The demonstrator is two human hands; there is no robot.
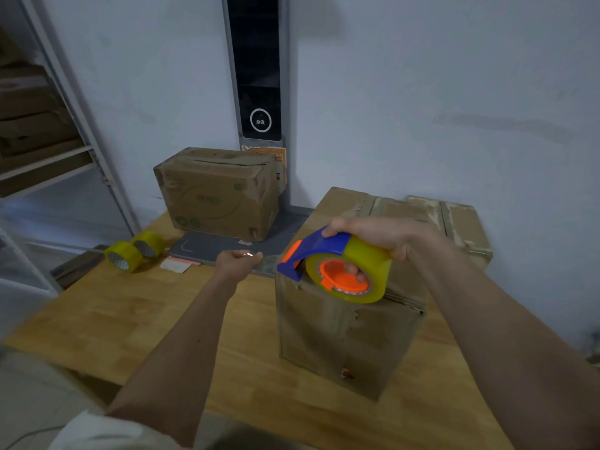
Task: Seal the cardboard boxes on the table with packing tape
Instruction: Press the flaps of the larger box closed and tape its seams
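Brown cardboard box (344,339) awaits taping: right hand (383,235) grasps the blue-orange tape dispenser (337,267) on top, left hand (238,263) at nine o'clock apparently pinching the clear tape end, next pressing it down.

Tall dark device (256,69) against wall, metal shelving (48,131) left, paper slip (177,264)

Right hand (376,235) grips tape dispenser (337,267) atop cardboard box (344,336); left hand (235,259) pinches tape end.
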